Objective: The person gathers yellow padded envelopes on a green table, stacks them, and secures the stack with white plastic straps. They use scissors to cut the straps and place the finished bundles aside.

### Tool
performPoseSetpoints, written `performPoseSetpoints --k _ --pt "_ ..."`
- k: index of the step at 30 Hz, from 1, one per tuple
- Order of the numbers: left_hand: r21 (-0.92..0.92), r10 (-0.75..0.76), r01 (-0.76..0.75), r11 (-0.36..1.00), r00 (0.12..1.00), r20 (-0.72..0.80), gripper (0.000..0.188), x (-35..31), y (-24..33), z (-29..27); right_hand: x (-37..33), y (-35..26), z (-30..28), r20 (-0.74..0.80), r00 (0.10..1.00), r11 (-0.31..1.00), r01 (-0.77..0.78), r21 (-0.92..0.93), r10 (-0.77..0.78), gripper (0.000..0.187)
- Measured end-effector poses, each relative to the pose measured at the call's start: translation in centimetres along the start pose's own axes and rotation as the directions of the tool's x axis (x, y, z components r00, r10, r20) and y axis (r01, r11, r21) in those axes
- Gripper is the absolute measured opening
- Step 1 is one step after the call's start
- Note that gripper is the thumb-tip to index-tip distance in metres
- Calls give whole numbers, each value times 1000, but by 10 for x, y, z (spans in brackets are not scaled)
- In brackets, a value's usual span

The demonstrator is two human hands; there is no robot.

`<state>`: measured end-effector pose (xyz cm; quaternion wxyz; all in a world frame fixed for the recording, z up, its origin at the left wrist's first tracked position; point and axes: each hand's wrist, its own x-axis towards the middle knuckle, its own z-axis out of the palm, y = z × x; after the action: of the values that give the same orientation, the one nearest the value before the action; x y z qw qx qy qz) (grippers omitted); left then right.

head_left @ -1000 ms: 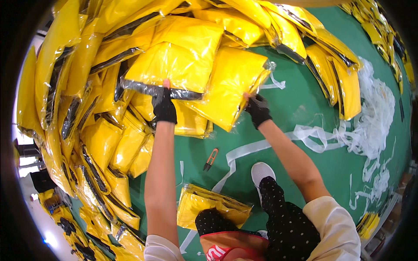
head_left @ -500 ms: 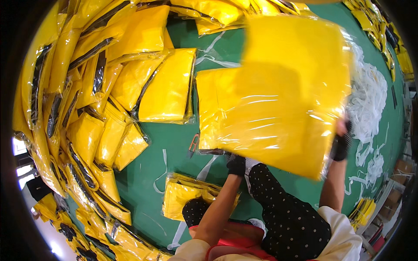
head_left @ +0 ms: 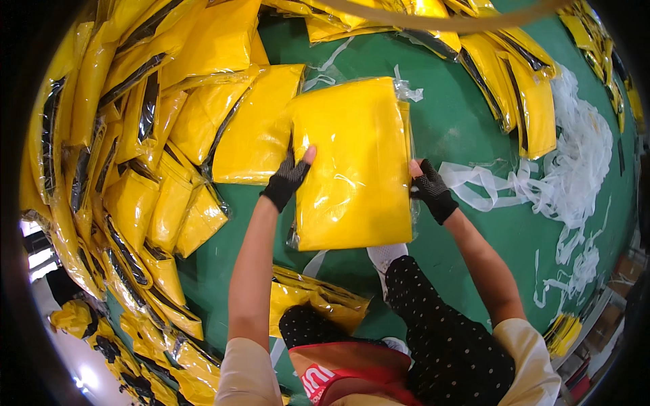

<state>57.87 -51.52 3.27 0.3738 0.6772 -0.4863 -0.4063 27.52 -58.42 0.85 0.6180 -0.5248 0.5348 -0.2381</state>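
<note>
The person holds a flat yellow packet (head_left: 352, 162) wrapped in clear plastic by its two long edges, above the green floor (head_left: 467, 128). The left hand (head_left: 290, 177), in a black fingerless glove, grips the packet's left edge, its fingers clamped on the plastic with the thumb on top. The right hand (head_left: 428, 189), gloved the same way, pinches the right edge, fingers closed on it. A heap of similar yellow packets (head_left: 156, 128) lies on the floor to the left, and another row (head_left: 521, 88) lies to the upper right. White plastic strips (head_left: 569, 176) lie tangled on the right. One more yellow packet (head_left: 311, 301) lies near the person's knees.
</note>
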Motion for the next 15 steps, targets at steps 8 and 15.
performPoseSetpoints --k 8,15 --pt "-639 -246 322 698 947 209 65 27 10 11 66 -40 20 171 943 952 -300 59 286 63" --pt "-735 -226 44 677 962 -150 57 -95 98 -71 37 -158 63 582 798 935 -69 347 -157 54"
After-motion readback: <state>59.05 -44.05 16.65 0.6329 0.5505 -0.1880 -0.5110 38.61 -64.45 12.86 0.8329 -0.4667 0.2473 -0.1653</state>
